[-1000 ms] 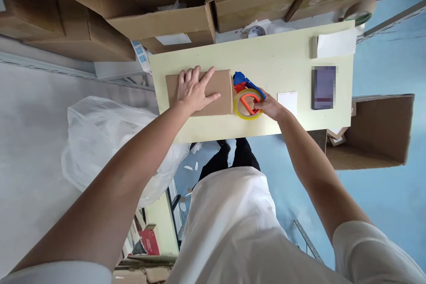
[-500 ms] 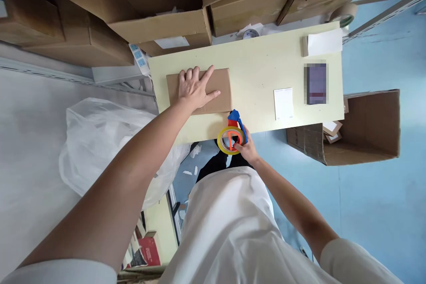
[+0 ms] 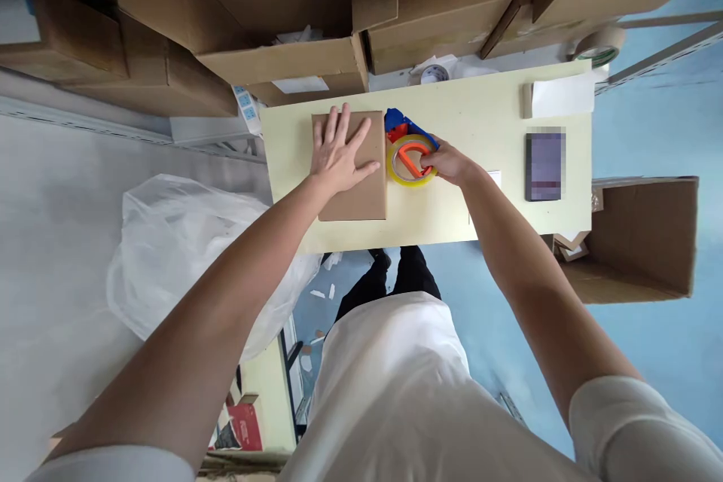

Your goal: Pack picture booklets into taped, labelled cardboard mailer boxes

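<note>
A brown cardboard box (image 3: 361, 199) lies on the pale yellow table (image 3: 316, 236). My left hand (image 3: 337, 151) rests flat on its top with the fingers spread. In my right hand (image 3: 449, 160) is a tape dispenser (image 3: 397, 124) with a blue head and an orange-red hub. Its roll of yellowish tape (image 3: 414, 179) faces up toward me. The dispenser's head is close against the right side of the box; whether it touches the cardboard I cannot tell. My right fingers wrap round the blue frame and are partly hidden by it.
A pixelated dark object (image 3: 545, 166) and a white roll or stack (image 3: 563, 96) are at the table's right end. A white card (image 3: 495, 178) is partly behind my right forearm. Large cartons (image 3: 282, 60) line the back. An open carton (image 3: 638, 241) stands right, a plastic bag (image 3: 186, 241) left.
The box has turned so its long side runs toward me. My right hand has brought the tape dispenser up from the table's front edge to the box's right side.
</note>
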Demonstrator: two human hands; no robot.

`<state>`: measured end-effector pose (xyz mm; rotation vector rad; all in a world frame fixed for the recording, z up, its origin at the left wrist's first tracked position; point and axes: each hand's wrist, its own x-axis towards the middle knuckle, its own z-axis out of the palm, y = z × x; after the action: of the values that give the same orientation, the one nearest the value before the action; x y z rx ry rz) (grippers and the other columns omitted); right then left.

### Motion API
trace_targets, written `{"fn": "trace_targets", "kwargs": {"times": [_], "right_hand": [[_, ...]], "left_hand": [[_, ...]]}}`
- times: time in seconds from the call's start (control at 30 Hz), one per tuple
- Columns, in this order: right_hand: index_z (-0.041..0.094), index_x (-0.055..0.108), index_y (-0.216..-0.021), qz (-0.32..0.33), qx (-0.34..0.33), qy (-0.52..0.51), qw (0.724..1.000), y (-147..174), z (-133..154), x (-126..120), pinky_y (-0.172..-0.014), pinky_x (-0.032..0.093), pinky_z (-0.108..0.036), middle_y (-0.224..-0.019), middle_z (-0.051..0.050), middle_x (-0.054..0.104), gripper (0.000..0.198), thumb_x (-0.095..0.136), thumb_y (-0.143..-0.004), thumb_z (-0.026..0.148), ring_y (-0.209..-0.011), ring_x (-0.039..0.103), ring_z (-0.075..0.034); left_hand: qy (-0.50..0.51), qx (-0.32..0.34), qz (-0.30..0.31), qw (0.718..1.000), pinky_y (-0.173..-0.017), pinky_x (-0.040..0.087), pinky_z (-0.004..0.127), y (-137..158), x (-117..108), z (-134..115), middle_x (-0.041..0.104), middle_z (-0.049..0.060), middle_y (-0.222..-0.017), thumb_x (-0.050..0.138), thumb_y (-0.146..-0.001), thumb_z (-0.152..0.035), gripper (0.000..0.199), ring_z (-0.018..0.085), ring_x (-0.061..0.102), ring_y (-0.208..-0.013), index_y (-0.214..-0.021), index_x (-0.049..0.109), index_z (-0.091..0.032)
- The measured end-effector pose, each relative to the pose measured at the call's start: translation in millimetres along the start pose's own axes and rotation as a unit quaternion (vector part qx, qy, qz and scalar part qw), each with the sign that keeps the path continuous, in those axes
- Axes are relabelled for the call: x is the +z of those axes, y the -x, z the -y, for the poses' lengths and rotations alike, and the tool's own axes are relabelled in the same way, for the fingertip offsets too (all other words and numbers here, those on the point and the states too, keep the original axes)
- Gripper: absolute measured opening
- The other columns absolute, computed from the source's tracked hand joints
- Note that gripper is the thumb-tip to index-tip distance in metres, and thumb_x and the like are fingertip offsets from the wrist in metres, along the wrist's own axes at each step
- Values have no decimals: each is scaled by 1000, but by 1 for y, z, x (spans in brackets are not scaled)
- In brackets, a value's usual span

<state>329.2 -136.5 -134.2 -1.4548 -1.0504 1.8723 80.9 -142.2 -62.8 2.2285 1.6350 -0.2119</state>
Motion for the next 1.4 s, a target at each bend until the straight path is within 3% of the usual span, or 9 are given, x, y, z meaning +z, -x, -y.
{"fn": "trace_targets", "kwargs": {"times": [0.23,0.4,0.57,0.7,0.8,0.9,1.1,1.23,1.4], "right_hand": [[23,47,-130,-15,-35,8,999,16,-24,7,-90,51,-42,-110,-4,63,72,61,-59,15,-102,59,-25],[28,38,-138,-49,-15,44,998,76,-63,20,-90,52,-45,-116,-5,61,82,64,-61,17,-106,59,-28],[26,28,-143,-65,11,14,998,159,-124,75,-98,47,-47,-121,-8,61,90,64,-61,14,-109,59,-28],[30,27,-143,-103,31,0,994,178,-141,117,-96,49,-45,-119,-5,61,87,59,-63,16,-103,61,-25],[28,29,-142,-147,24,-17,989,165,-129,113,-93,51,-44,-117,-6,61,85,56,-62,18,-101,61,-25],[25,35,-138,-165,17,-18,986,137,-101,78,-86,53,-44,-111,-6,63,82,55,-58,20,-99,61,-26],[21,57,-110,-81,-26,2,996,48,-21,-2,-77,53,-41,-96,-4,65,59,56,-51,15,-90,60,-26],[20,61,-99,67,20,2,998,7,11,-20,-76,53,-40,-91,-4,67,51,60,-49,11,-87,61,-26],[22,60,-109,84,33,14,996,1,13,-22,-78,54,-41,-96,-5,68,54,62,-55,17,-89,62,-26]], "left_hand": [[-23,11,7,1000,-111,3,59,-16,2,-2,13,6,-158,59,-72,-61,98,36,-5,-144,-151,9,-30],[-17,21,8,1000,-111,2,60,-13,3,-3,13,6,-158,57,-73,-62,98,37,-6,-144,-151,8,-30],[-11,27,4,1000,-111,1,60,-11,2,-3,14,6,-158,55,-74,-62,96,37,-6,-144,-151,9,-29],[-20,21,-9,1000,-111,1,60,-12,4,-5,17,7,-157,50,-76,-64,93,37,-3,-144,-151,8,-30],[-15,-37,-34,999,-108,7,64,-14,8,-2,21,10,-155,45,-77,-66,92,39,2,-143,-151,4,-29],[20,-148,-60,987,-101,18,68,-10,13,11,27,17,-151,37,-79,-67,90,43,14,-139,-151,0,-26],[25,-272,-36,961,-92,32,66,35,19,31,36,30,-142,36,-76,-71,103,48,32,-130,-151,0,-11],[-22,-169,-54,984,-103,21,62,40,12,13,22,24,-152,41,-76,-70,99,43,15,-139,-150,10,-12],[2,-47,-9,999,-108,15,54,10,4,-4,26,17,-152,45,-79,-63,85,39,21,-138,-148,21,-19]]}}
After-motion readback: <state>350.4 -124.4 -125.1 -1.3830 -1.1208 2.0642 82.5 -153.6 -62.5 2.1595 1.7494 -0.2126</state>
